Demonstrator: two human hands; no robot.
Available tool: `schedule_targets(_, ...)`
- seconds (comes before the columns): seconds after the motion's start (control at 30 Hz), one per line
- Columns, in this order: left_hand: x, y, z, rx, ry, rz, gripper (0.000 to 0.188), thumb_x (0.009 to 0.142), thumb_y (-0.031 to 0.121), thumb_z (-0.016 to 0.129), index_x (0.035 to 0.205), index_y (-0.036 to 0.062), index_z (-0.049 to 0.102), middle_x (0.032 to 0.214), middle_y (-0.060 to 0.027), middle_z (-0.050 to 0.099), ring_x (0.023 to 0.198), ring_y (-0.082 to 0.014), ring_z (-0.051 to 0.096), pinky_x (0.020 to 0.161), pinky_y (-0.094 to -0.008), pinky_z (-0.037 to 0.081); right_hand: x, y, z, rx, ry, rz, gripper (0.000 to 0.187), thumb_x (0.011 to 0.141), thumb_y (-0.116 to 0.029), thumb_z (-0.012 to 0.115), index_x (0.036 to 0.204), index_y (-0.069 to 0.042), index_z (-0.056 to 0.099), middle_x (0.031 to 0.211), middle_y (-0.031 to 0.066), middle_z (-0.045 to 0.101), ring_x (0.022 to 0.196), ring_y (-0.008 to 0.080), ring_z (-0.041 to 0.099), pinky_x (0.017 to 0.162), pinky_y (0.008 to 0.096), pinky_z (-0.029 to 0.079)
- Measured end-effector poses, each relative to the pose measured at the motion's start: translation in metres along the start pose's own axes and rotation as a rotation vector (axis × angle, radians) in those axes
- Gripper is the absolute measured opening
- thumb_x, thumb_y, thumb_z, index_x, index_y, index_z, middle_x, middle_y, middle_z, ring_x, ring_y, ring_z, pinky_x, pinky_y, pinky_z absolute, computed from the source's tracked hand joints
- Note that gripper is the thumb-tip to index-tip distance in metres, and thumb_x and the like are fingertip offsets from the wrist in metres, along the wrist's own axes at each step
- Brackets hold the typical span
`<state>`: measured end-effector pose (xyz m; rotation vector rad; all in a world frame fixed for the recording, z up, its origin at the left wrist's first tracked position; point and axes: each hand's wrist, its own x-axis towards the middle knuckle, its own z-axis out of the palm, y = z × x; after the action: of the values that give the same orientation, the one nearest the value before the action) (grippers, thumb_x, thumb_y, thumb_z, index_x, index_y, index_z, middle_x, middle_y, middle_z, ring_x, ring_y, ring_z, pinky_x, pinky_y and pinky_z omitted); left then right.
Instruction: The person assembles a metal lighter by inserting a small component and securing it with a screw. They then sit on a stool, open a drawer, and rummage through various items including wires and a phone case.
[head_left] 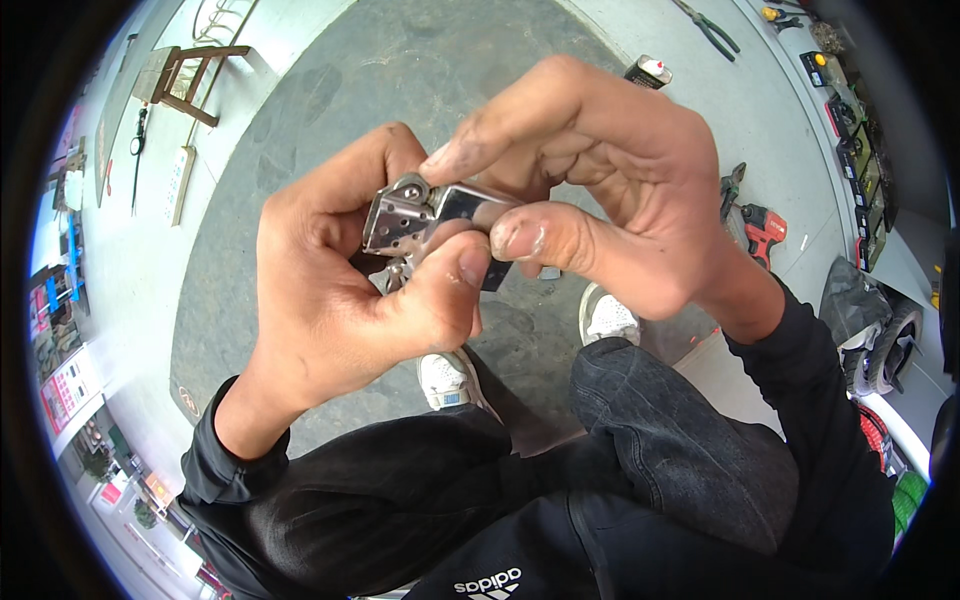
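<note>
A shiny metal flip-top lighter (402, 222) is held up between my two hands, above my knees. Its perforated wind guard and small wheel show at the left end, and a mirror-like case surface is on the right. My left hand (325, 285) is closed around it, thumb pressed along the near side. From the right, my right hand (640, 190) grips the case with its thumb, while its index fingertip touches the lighter's top beside the wheel. Fingers hide part of the case, so I cannot tell whether the inner unit sits fully inside.
Below lies a dark round-edged mat (330, 110), with my white shoes (445, 378) on it. Pliers (710, 30), a small can (648, 72) and a red power tool (764, 228) are to the right. A wooden stool (190, 82) and a power strip (182, 185) are at left.
</note>
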<state>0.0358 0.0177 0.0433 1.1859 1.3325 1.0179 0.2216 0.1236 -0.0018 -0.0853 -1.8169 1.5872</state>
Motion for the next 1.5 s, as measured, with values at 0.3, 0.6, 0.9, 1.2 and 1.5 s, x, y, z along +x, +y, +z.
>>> schedule_targets(0.3,-0.002,0.003,-0.004,0.062,-0.013,-0.041,0.037,0.092,0.025,0.072,0.097,-0.0068,0.054,0.075,-0.0115,0.068,0.05,-0.0124,0.067,0.04,-0.0219,0.051,-0.002,0.007,-0.002,-0.039,-0.062,-0.05,0.051,0.09,-0.002,0.07,0.139,-0.001,0.054,0.093,0.0097,0.069,0.069,0.0109,0.064,0.064,0.0264,0.052)
schedule_targets(0.6,-0.002,0.009,-0.006,0.077,-0.036,-0.078,0.03,0.092,0.019,0.068,0.097,-0.0065,0.053,0.075,-0.0126,0.069,0.051,-0.0142,0.068,0.04,-0.0221,0.052,-0.005,0.002,-0.001,-0.007,-0.099,-0.002,0.052,0.094,0.001,0.068,0.142,0.004,0.05,0.093,0.0096,0.068,0.074,0.011,0.064,0.067,0.0234,0.052)
schedule_targets(0.9,-0.002,0.008,-0.001,0.026,0.004,-0.054,0.028,0.092,0.016,0.068,0.099,-0.0067,0.053,0.074,-0.0121,0.068,0.052,-0.0152,0.069,0.042,-0.0235,0.054,-0.001,-0.003,0.0,-0.036,-0.098,0.013,0.052,0.093,0.001,0.07,0.141,0.005,0.049,0.09,0.0073,0.066,0.076,0.011,0.066,0.068,0.0229,0.053)
schedule_targets(1.2,-0.004,0.007,0.0,0.019,0.021,-0.059,0.03,0.094,0.022,0.068,0.094,-0.0033,0.052,0.073,-0.0117,0.068,0.05,-0.0132,0.067,0.042,-0.0218,0.052,0.004,0.0,-0.006,-0.161,-0.124,-0.095,0.046,0.095,-0.001,0.07,0.135,0.004,0.048,0.089,0.0089,0.068,0.072,0.0102,0.065,0.064,0.0223,0.052)
schedule_targets(1.5,0.002,-0.01,-0.007,0.009,0.026,0.123,0.036,0.108,0.033,0.056,0.112,-0.0029,0.056,0.083,-0.0147,0.069,0.061,-0.0179,0.068,0.052,-0.0279,0.055,-0.002,0.008,0.007,0.253,0.271,0.147,0.025,0.097,-0.009,0.071,0.116,0.001,0.058,0.079,0.0058,0.068,0.072,0.0071,0.067,0.061,0.0219,0.048)
